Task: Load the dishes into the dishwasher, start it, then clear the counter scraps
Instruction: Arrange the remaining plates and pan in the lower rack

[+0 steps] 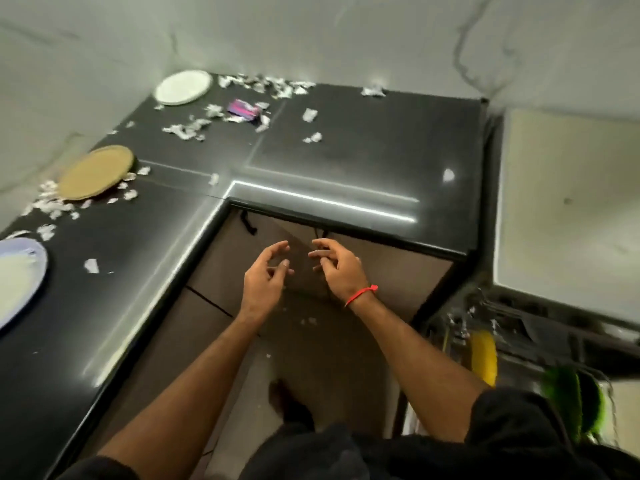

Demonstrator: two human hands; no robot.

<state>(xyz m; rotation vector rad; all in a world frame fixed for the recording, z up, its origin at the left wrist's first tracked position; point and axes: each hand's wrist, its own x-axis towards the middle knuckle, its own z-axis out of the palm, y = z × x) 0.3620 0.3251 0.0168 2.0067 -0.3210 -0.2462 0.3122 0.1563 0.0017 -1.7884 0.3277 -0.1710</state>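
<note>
Both my hands hover in front of the cabinet below the black L-shaped counter point(346, 150). My left hand point(265, 278) and my right hand point(337, 268) have loosely curled fingers and hold nothing. On the counter lie a white plate point(183, 87) in the far corner, a tan plate point(97, 172) on the left, and a pale blue plate point(19, 275) at the left edge. White paper scraps point(270, 85) are strewn over the counter, with a pink and purple wrapper point(244, 110) among them. At lower right the open dishwasher rack point(512, 337) holds a yellow dish point(485, 355) and a green dish point(568, 403).
Brown cabinet doors point(388, 268) with dark handles sit under the counter. A pale appliance top point(568, 202) stands to the right of the counter. A few scraps lie on the floor point(308, 321) near my foot.
</note>
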